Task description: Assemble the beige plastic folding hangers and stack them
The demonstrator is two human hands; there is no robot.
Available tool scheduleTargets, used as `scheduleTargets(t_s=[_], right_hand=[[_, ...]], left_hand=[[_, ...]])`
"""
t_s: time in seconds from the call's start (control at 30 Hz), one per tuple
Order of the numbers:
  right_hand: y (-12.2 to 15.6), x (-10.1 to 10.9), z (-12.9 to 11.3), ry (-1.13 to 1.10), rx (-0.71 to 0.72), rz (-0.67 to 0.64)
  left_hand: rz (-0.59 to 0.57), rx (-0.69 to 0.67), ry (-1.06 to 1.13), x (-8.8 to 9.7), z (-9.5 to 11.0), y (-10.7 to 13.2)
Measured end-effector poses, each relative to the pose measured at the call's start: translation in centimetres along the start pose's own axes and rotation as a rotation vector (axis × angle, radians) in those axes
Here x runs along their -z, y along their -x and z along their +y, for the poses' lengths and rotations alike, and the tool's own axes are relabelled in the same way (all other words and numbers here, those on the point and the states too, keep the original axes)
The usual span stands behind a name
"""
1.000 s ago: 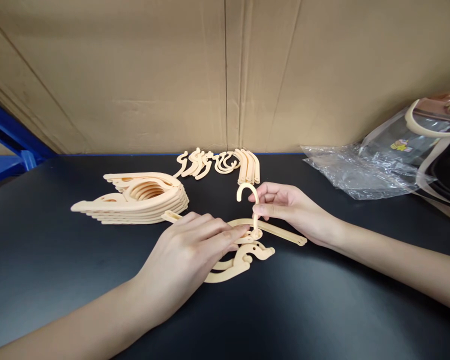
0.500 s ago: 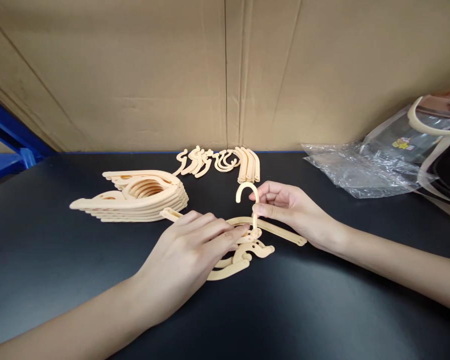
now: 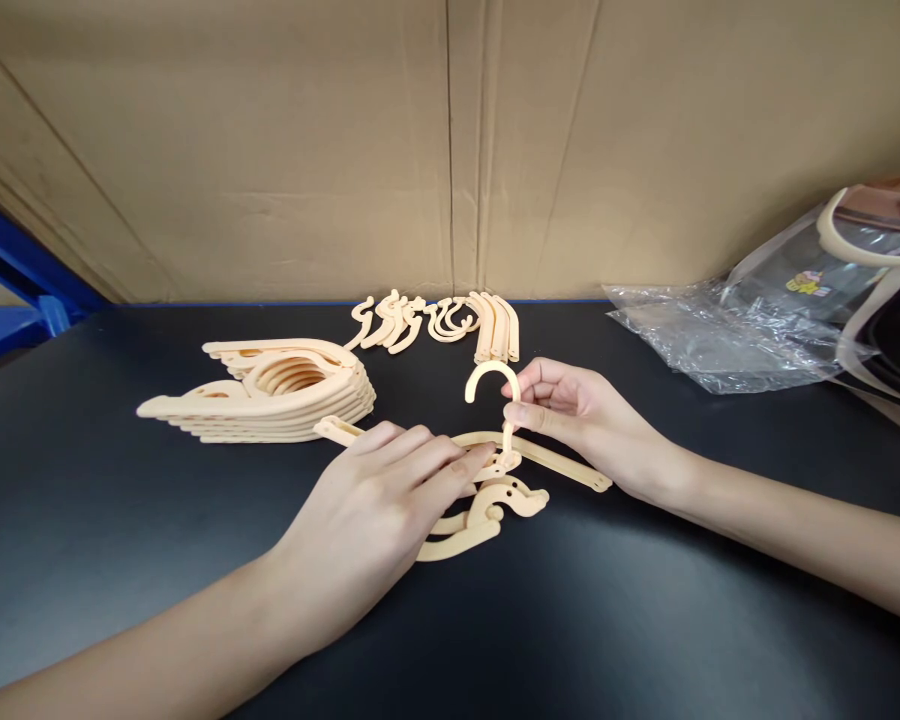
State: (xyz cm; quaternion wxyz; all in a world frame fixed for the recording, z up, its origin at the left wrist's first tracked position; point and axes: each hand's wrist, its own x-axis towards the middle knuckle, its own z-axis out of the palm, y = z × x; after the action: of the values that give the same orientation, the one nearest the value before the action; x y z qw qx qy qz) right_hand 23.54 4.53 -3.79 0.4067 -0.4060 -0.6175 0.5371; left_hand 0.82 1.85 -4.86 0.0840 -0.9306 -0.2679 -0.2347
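My left hand (image 3: 386, 505) lies palm down over a cream plastic hanger part (image 3: 487, 515) on the black table (image 3: 120, 520), fingers together and pressing it flat. My right hand (image 3: 577, 415) pinches the stem of a cream hook (image 3: 495, 385) and holds it upright over the part's middle. A thin cream bar (image 3: 562, 465) runs under both hands. The left palm hides most of the part.
A stack of cream hanger bodies (image 3: 270, 400) lies at the left. Loose hooks and bars (image 3: 442, 325) sit at the table's back edge. Crumpled clear plastic bags (image 3: 727, 335) and a bagged item (image 3: 870, 260) fill the right. A cardboard wall (image 3: 450, 150) stands behind.
The hook in my right hand has tilted and risen very slightly. My left hand has stayed pressed on the part.
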Motion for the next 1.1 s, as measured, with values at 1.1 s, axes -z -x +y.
scheduleTargets(t_s=[1.1], right_hand=[[-0.16,0.41,0.39,-0.111,-0.016,0.021]], left_hand=[[-0.063,0.052,-0.057,0.79,0.48,-0.49]])
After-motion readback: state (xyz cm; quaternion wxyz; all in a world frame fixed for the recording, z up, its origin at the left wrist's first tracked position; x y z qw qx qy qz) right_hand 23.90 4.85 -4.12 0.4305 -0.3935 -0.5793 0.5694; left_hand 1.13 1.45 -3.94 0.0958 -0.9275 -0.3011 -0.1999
